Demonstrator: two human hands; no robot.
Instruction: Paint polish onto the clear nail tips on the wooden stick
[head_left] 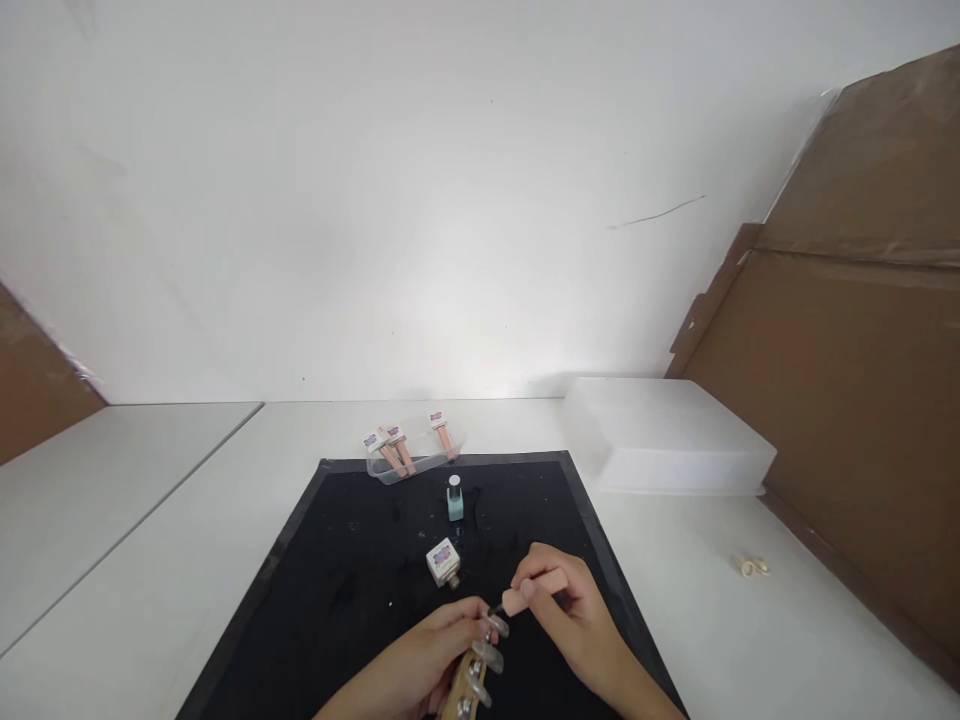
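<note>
My left hand [431, 645] grips a wooden nail-tip stand [456, 688] at the bottom of the view. Clear false nails [489, 656] stick out from its right side on metal holders. Between the fingers of my right hand [574, 610] is a nail polish brush [516, 602] with a pink handle, closed in a pinch. Its dark bristle end points left and meets or nearly meets the topmost false nail. An uncapped white square polish bottle [442, 560] lies tipped on the black mat [337, 590], its neck towards my hands.
Behind the white bottle stands a mint-green polish bottle [455, 503]. A clear tray [427, 463] with several pink-handled white bottles sits at the mat's far edge. To the right are a white plastic box [667, 450] and small cream rings [751, 566]. Brown cardboard [840, 400] borders that side.
</note>
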